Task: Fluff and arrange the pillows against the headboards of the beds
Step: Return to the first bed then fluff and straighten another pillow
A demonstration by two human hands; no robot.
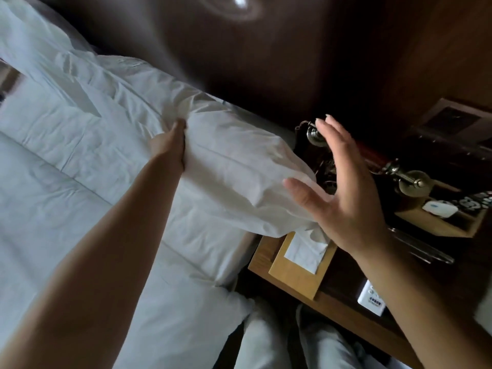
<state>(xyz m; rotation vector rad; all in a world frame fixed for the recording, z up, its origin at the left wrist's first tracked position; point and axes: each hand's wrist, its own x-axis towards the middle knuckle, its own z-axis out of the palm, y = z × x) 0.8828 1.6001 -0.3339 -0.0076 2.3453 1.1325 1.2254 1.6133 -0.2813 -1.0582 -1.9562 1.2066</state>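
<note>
The pillow [226, 177] was found lying against the dark headboard [266, 75], its near end overhanging the mattress edge toward the nightstand [346, 315]. The left hand [169, 146] was pressed into the pillow's bed-side flank; its fingertips were buried in the fabric, so whether cloth was pinched or merely pushed could not be told. The right hand [343, 193] was held open, fingers [332, 137] spread and flat, just off the pillow's overhanging end, thumb near the casing (contact not confirmed). A second pillow [53, 75] was seen further along the headboard, beyond the left fingertips. The pillow was judged light and very soft: casing loose and creased, fill yielding under the left hand, nothing stiff to hold. Loose casing would likely slip over the fill if only cloth were pinched, so hold was better taken through the bulk, at the two short ends or opposite flanks, palms flat for a compress-and-release. A tissue box [298, 262] sat just below the right palm, and a telephone [394, 169] just behind the right fingers, so a wide swing on that side was judged risky.
</note>
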